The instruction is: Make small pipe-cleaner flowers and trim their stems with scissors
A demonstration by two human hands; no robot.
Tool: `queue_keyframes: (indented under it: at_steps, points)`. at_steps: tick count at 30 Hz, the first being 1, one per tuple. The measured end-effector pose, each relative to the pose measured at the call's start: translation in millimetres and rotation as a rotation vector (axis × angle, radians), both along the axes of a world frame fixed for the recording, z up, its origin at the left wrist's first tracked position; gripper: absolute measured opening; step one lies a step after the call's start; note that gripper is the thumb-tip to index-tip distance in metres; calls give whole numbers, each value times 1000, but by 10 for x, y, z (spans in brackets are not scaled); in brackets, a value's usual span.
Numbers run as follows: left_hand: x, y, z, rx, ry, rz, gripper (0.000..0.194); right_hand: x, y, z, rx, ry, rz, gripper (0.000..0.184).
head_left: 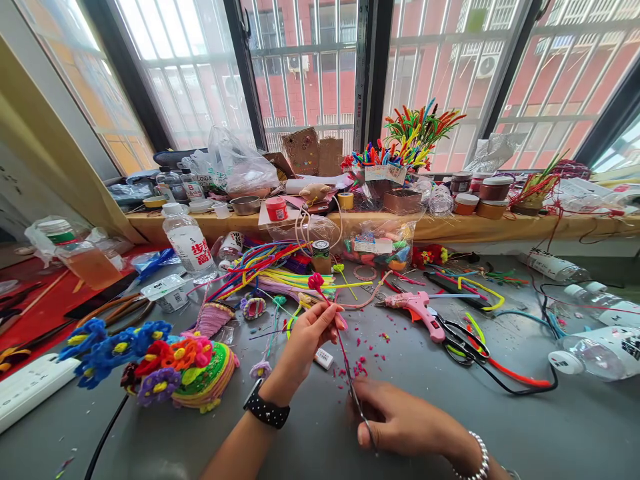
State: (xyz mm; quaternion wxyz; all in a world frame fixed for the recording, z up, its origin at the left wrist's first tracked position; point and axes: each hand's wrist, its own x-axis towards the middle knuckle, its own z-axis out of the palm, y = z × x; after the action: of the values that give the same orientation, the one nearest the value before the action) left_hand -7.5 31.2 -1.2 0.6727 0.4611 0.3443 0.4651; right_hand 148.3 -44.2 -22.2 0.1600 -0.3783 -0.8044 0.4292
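Observation:
My left hand (306, 337), with a black dotted band at the wrist, pinches a magenta pipe-cleaner flower (316, 282) by its thin stem. The fuzzy rolled head sticks up above the fingertips, while the stem slants down toward my right hand (405, 421). That hand is closed around a pair of scissors (357, 399), its narrow blades pointing up along the stem's lower part. Whether the blades touch the stem I cannot tell. Small magenta fuzz clippings (361, 367) lie scattered on the grey table beneath. A white eraser-like block (323, 359) lies beside my left hand.
At left stands a bouquet of fuzzy flowers (163, 370). A pink glue gun (417, 310) and black-handled pliers (465, 341) lie to the right, with plastic bottles (600, 353) beyond. Bundled pipe cleaners (270, 267) lie behind my hands. Jars and bags crowd the wooden sill (440, 229).

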Motion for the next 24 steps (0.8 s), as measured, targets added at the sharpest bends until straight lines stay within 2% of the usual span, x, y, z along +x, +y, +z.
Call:
queue_keyframes:
  at_steps: [13,24]
  points:
    - [-8,-9,26,-16,10,16,17,7,1,6,4,-2,2,60]
    - [1,-15,34,-2,20,2,19,4,3,3,-9,2,8,56]
